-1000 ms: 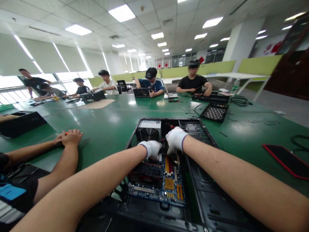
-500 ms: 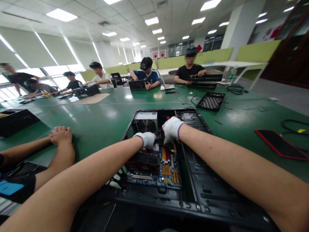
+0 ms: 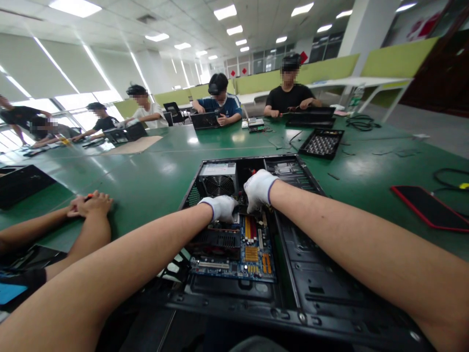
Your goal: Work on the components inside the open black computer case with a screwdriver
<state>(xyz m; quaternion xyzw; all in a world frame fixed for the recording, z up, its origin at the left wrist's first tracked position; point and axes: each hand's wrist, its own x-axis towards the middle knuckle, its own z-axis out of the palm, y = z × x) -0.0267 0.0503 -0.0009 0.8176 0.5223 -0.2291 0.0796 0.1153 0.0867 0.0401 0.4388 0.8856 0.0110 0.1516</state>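
Green table (image 3: 146, 171): spreads out around the computer case; the view has dipped and swung a little over the last second, so everything on it sits differently in frame.
Computer case (image 3: 234, 303): open side up, at the table's near edge; it looks unmoved itself, the shift seeming to be the head's.
Motherboard (image 3: 238, 266): flat inside the case, left of the middle; its near half, with the coloured slots, lies uncovered.
Red-edged pad (image 3: 428, 208): on the table, well apart from the case to its right.
Power supply (image 3: 216, 170): in the case's far left corner, fan facing the hands; still seated there.
Right hand (image 3: 260, 188): white-gloved, inside the case near its far wall; fingers bent down and close together over dark cables; I cannot tell what they pinch.
Left hand (image 3: 222, 209): gloved, inside the case just in front of the power supply; fingertips hidden, grip unclear; both hands have barely shifted, which suggests fine work at one spot.
Red piece (image 3: 252, 171): inside the case, just beyond the right hand; too small to identify.
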